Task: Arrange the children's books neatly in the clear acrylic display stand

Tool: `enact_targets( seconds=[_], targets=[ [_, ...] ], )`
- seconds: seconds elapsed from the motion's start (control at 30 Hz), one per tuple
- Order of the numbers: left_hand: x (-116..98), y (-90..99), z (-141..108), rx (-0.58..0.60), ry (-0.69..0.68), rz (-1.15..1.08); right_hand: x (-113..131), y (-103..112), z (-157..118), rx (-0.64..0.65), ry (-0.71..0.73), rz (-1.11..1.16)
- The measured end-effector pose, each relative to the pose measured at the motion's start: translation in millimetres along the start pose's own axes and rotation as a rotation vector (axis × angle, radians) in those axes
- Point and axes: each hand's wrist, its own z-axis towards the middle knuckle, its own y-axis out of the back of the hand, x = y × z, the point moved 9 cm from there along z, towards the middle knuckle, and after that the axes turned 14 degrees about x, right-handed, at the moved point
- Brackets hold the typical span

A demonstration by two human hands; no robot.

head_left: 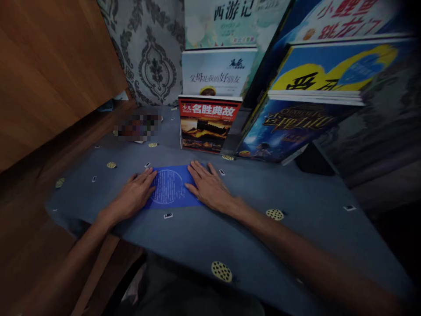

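Observation:
A blue sheet (177, 199) with white printed lines inside a circle lies flat on the cloth-covered table (256, 254). My left hand (138, 188) rests on its left edge, fingers stretched out and close together. On its right side lies my right hand (210, 186), palm down with the fingers spread and the thumb pointing inward. Both hands press flat and neither grips anything. Parts of the sheet's left and right edges are hidden under my hands. Whether it is a single sheet or a thin booklet, I cannot tell.
Behind the sheet, a tiered rack holds several books, among them a red-topped book (210, 125), a pale blue book (217, 72) and a dark blue book (283, 129). A blurred-out item (140, 126) lies at the back left. A wooden panel (55, 74) stands at left.

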Motion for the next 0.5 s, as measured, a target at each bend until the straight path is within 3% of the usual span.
enact_targets(
  seconds=[0.13,0.37,0.5],
  targets=[
    [9.5,0.6,-5.7,0.045,-0.086,-0.106,26.9,-5.8,1.5,0.035,0.164,-0.022],
    [17.3,1.2,-6.6,0.068,-0.114,-0.157,129.6,-31.3,-0.2,0.155,0.616,0.043],
    [17.3,0.5,-7.2,0.036,-0.133,-0.165,140.2,-33.6,-14.4,0.195,0.681,0.072]
  ],
)
